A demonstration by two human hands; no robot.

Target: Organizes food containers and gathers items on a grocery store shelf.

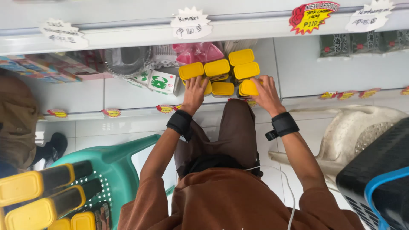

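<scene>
On the white lower shelf, a cluster of yellow-lidded jars stands stacked in rows. The left hand lies with fingers spread against the front jars; the right hand closes its grip on an end jar. Packed so tightly and two high, the jars could topple or slide off the edge if either hand nudges them. Above, paper price tags hang from a shelf rail. A green plastic chair and a white basket stand on the tiled floor.

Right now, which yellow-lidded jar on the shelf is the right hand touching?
The right hand rests on the front right yellow-lidded jar, the lowest one of the right-hand column. The other jars there sit farther back or leftward.
</scene>
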